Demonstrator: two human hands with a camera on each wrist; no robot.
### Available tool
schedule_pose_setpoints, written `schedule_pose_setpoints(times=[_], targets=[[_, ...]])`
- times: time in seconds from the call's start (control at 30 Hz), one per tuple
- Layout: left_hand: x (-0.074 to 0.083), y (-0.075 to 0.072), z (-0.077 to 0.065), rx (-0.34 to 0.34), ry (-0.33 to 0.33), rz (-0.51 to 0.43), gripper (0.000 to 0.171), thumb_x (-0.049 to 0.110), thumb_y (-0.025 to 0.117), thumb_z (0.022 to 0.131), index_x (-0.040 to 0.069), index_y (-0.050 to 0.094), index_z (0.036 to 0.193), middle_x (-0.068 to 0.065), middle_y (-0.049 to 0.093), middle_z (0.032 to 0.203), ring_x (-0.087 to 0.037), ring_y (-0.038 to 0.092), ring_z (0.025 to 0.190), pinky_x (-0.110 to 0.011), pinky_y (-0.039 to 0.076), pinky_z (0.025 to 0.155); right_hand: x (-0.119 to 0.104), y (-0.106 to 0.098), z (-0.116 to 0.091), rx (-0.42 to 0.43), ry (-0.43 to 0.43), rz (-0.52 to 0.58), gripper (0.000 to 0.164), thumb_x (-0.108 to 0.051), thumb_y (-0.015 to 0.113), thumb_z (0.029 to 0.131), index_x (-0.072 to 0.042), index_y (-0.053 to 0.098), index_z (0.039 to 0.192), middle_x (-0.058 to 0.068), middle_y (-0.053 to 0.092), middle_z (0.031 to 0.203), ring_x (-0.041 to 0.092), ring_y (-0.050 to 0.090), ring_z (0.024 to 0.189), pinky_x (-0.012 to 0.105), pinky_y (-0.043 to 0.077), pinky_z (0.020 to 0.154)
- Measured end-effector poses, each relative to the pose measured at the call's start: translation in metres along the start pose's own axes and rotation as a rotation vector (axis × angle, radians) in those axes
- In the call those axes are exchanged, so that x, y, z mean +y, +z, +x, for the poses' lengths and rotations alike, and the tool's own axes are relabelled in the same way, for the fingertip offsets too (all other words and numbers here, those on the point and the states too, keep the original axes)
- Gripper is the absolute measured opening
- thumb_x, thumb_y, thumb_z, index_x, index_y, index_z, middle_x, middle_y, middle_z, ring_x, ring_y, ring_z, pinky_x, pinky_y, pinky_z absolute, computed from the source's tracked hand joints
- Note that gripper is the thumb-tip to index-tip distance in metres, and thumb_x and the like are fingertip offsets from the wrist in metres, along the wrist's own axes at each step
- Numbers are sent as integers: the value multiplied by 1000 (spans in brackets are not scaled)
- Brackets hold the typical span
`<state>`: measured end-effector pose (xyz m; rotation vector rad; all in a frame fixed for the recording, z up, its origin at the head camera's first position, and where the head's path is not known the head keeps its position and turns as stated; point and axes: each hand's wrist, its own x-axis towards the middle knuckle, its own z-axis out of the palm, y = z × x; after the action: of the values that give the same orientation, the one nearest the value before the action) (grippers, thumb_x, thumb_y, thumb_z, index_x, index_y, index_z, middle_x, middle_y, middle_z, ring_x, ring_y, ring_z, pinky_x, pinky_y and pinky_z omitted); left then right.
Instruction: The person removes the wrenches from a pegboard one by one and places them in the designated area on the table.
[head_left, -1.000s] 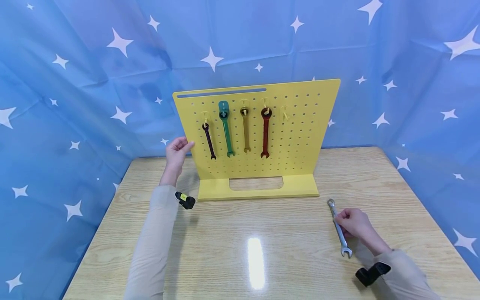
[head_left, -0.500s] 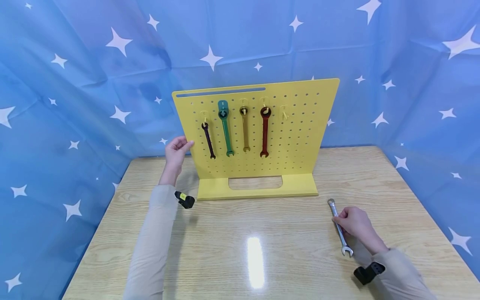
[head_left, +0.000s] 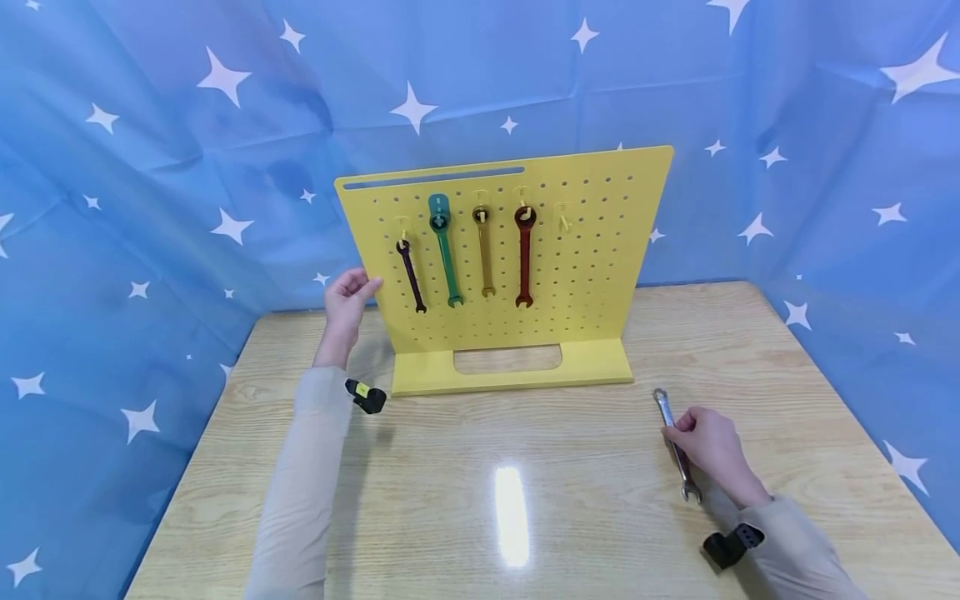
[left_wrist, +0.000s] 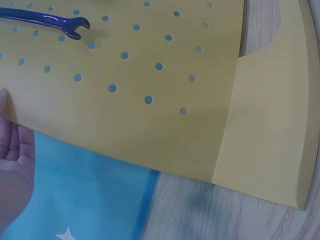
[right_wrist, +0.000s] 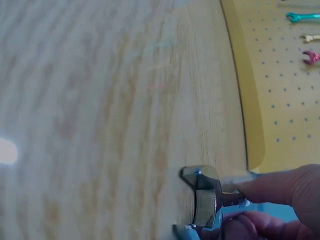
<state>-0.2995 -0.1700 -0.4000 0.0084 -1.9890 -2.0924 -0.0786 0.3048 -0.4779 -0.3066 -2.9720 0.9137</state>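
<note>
At the right of the head view my right hand [head_left: 711, 446] pinches a silver combination wrench [head_left: 686, 481] by its shaft, between thumb and fingers. The wrench's open end points toward me and its ring end toward the yellow pegboard [head_left: 592, 308]. In the right wrist view, the open end [right_wrist: 205, 207] appears tilted up on its side, close over the table. My left hand [head_left: 347, 304] grips the pegboard's left edge, thumb on the front face and the other fingers behind. In the left wrist view that hand [left_wrist: 15, 165] shows only partly.
On the board's hooks hang a dark purple wrench [head_left: 411, 279], a green wrench [head_left: 447, 262], a gold wrench [head_left: 485, 260] and a red wrench [head_left: 524, 268]. To their right is a bare yellow hook [head_left: 565, 223]. A blue star-patterned cloth [head_left: 465, 67] hangs behind the wooden table [head_left: 435, 483].
The silver wrench has turned about its length in my right hand, so its open end looks narrower. The left hand keeps its grip on the board. The head view has shifted slightly.
</note>
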Motion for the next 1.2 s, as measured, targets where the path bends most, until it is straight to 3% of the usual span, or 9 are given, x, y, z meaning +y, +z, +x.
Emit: schedule_pose_setpoints(times=[0.37, 0.9, 1.07, 1.2], targets=[[0, -3, 1, 14, 0, -19, 22, -1, 69, 82, 20, 63, 79, 7, 61, 75, -7, 55, 71, -16, 49, 69, 11, 13, -3, 193, -114, 49, 18, -13, 75, 77, -1, 62, 77, 1, 59, 64, 3, 48, 55, 21, 40, 49], [-2, -1, 2, -5, 6, -28, 22, -2, 69, 82, 20, 64, 80, 8, 63, 75, -7, 56, 72, -16, 50, 71, 10, 6, -4, 223, -100, 118, 18, -10, 72, 80, 4, 62, 81, 6, 60, 66, -2, 44, 54, 16, 39, 46], [-1, 0, 1, -11, 4, -27, 22, -1, 69, 82, 20, 63, 80, 7, 62, 75, -7, 55, 72, -16, 49, 70, 2, -4, 7, 301, -140, 153, 14, -6, 69, 82, 6, 61, 84, 10, 61, 70, -3, 44, 56, 13, 38, 46], [-2, -1, 2, -7, -2, -29, 23, -1, 69, 82, 21, 64, 80, 7, 62, 75, -7, 55, 72, -15, 49, 69, -13, -10, 21, 316, -160, 203, 15, -7, 68, 82, 5, 61, 87, 12, 62, 74, -2, 47, 59, 13, 40, 49]])
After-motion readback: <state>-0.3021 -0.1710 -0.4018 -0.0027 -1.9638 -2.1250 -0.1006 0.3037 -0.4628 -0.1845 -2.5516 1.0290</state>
